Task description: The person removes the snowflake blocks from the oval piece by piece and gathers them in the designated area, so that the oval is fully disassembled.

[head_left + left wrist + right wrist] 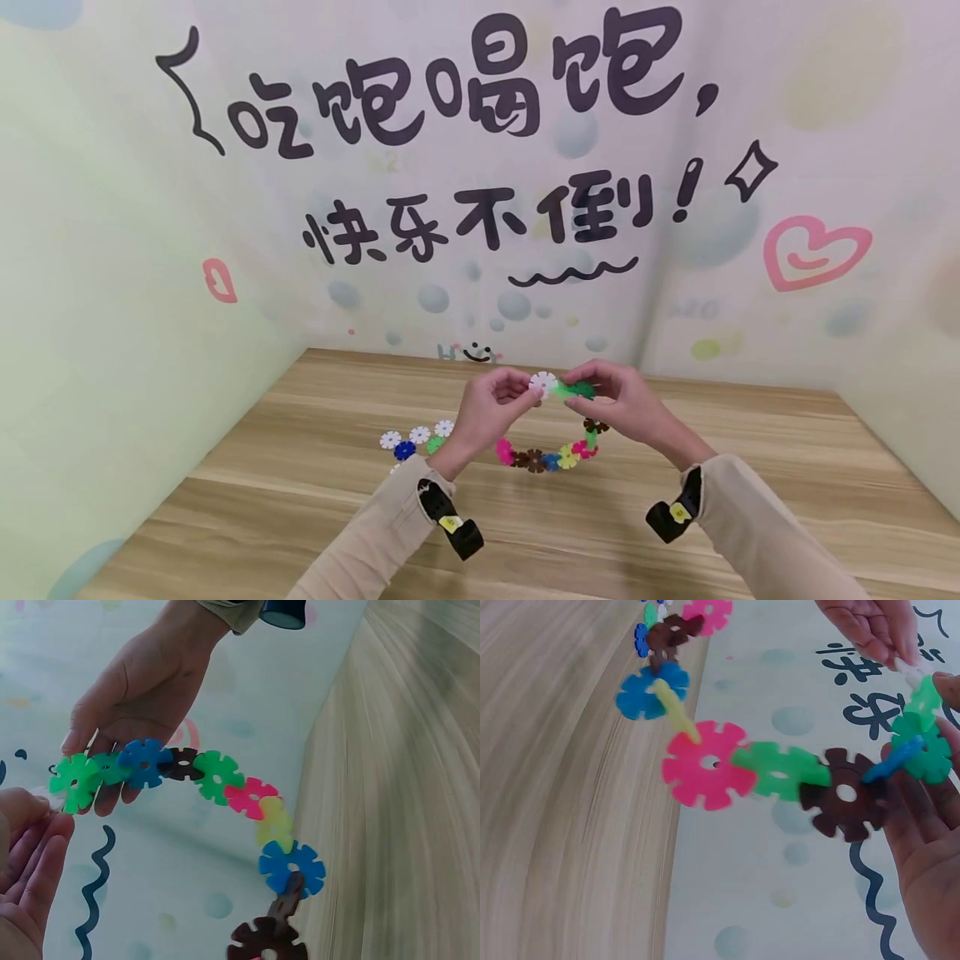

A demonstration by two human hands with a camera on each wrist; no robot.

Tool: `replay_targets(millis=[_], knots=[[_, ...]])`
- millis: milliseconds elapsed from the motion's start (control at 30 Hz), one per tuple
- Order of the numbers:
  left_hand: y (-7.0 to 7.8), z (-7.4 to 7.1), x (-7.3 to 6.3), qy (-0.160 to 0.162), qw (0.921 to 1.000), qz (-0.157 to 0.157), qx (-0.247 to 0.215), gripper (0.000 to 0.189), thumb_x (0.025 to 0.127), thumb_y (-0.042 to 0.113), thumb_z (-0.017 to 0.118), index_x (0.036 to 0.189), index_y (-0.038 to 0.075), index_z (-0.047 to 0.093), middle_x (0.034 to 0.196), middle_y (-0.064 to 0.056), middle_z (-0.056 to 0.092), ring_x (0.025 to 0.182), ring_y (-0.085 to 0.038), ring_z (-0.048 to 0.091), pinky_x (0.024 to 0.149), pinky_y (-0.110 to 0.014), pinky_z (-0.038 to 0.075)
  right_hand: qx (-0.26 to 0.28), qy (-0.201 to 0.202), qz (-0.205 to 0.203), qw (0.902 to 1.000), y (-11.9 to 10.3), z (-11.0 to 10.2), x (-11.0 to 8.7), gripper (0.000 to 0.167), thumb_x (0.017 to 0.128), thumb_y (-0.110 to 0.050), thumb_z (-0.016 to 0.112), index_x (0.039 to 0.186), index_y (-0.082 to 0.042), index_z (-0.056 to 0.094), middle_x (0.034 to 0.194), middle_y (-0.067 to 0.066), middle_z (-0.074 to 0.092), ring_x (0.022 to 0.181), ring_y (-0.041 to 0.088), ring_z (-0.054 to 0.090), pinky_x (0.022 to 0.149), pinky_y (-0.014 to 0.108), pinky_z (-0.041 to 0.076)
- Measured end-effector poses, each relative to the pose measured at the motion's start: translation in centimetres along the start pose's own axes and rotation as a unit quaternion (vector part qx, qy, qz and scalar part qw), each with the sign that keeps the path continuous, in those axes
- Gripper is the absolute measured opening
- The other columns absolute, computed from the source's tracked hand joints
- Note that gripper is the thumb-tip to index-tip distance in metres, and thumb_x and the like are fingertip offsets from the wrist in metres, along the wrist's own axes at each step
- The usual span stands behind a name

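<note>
My left hand (483, 412) pinches a white snowflake disc (543, 384) between thumb and fingertips. The thumb and fingers of my right hand (626, 404) hold the end of a chain of notched plastic discs. A light green disc (75, 782) at that end meets the white one edge to edge. Behind it come a darker green disc (922, 746) and a blue disc (145, 763). From there the chain curves down through brown, green, pink (710, 765) and yellow (568, 456) discs to brown (535, 461) and pink ones near my left wrist.
Left of my left forearm, several loose-looking discs, among them a white disc (390, 439), a dark blue disc (405, 451) and a green disc (435, 445), lie on the wood-grain table (262, 500). A printed cloth wall (420, 317) stands right behind the table's far edge.
</note>
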State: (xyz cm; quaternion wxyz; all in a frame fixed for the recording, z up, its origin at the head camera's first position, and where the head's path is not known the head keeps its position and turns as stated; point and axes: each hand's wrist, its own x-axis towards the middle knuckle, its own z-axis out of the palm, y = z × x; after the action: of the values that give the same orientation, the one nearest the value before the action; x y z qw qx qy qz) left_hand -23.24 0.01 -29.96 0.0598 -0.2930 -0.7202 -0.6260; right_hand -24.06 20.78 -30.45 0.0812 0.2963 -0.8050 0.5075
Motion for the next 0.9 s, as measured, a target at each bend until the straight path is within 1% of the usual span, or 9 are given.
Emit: replay_targets(millis=[200,367,400,500,600,733,833,900], knots=[[-0.1,0.4,0.0,0.032,0.999,-0.003,-0.031,0.014,0.083,0.002,0.06,0.091,-0.01,0.059,0.083,-0.022,0.063,0.077,-0.035,0.061,0.067,-0.022,0.051,-0.025,0.037,-0.026,0.9987,0.1,0.5,0.0,0.019,0.078,-0.003,0.066,0.096,-0.001,0.06,0.095,0.01,0.059,0.073,0.012,0.055,0.069,0.024,0.05],[-0.4,1.1,-0.1,0.057,0.9968,-0.005,-0.057,0.014,0.082,0.0,0.059,0.091,-0.011,0.058,0.082,-0.023,0.062,0.076,-0.034,0.061,0.067,-0.026,0.052,-0.037,0.061,-0.061,0.9956,-0.3,0.7,0.1,0.014,0.077,0.004,0.064,0.09,-0.001,0.062,0.09,0.009,0.06,0.073,0.01,0.053,0.066,0.021,0.049],[-0.4,1.2,-0.1,0.057,0.9966,-0.006,-0.059,0.014,0.082,0.0,0.059,0.091,-0.011,0.057,0.082,-0.023,0.062,0.075,-0.033,0.061,0.068,-0.028,0.052,-0.041,0.063,-0.069,0.9948,-0.6,0.7,0.1,0.014,0.077,0.006,0.063,0.089,-0.001,0.062,0.089,0.01,0.061,0.072,0.01,0.053,0.065,0.02,0.049],[-0.6,1.5,-0.2,0.049,0.9967,-0.022,-0.062,0.014,0.083,0.0,0.059,0.092,-0.01,0.057,0.083,-0.022,0.062,0.076,-0.03,0.061,0.069,-0.029,0.052,-0.055,0.071,-0.082,0.9926,-1.4,0.8,-0.1,0.014,0.076,0.011,0.062,0.085,0.001,0.063,0.086,0.012,0.061,0.072,0.009,0.052,0.062,0.02,0.048],[-0.8,1.6,-0.2,0.035,0.9968,-0.032,-0.064,0.015,0.083,0.0,0.059,0.093,-0.01,0.057,0.084,-0.02,0.061,0.076,-0.028,0.061,0.068,-0.026,0.052,-0.07,0.077,-0.083,0.9911,-1.7,0.9,-0.3,0.014,0.075,0.013,0.061,0.083,0.001,0.064,0.084,0.013,0.061,0.071,0.009,0.052,0.061,0.02,0.048],[-0.6,1.6,-0.2,0.024,0.9975,-0.033,-0.058,0.016,0.083,0.0,0.058,0.095,-0.011,0.057,0.085,-0.019,0.06,0.077,-0.03,0.06,0.066,-0.021,0.05,-0.077,0.082,-0.074,0.9909,-0.7,0.8,-0.2,0.015,0.074,0.011,0.063,0.081,-0.002,0.066,0.084,0.008,0.062,0.072,0.009,0.053,0.061,0.02,0.049],[-0.4,1.5,0.0,0.019,0.9982,-0.028,-0.049,0.017,0.084,0.002,0.057,0.095,-0.011,0.057,0.086,-0.021,0.06,0.078,-0.031,0.06,0.067,-0.023,0.051,-0.073,0.076,-0.077,0.9915,0.1,0.7,-0.1,0.013,0.075,0.007,0.064,0.081,-0.005,0.066,0.084,0.005,0.063,0.073,0.009,0.055,0.062,0.021,0.05],[-0.4,1.4,0.1,0.019,0.9983,-0.029,-0.048,0.017,0.085,0.003,0.057,0.095,-0.011,0.057,0.086,-0.021,0.06,0.077,-0.029,0.061,0.069,-0.027,0.052,-0.069,0.069,-0.08,0.992,0.3,0.6,-0.1,0.012,0.076,0.005,0.064,0.081,-0.005,0.067,0.084,0.005,0.063,0.074,0.01,0.056,0.063,0.022,0.05]])
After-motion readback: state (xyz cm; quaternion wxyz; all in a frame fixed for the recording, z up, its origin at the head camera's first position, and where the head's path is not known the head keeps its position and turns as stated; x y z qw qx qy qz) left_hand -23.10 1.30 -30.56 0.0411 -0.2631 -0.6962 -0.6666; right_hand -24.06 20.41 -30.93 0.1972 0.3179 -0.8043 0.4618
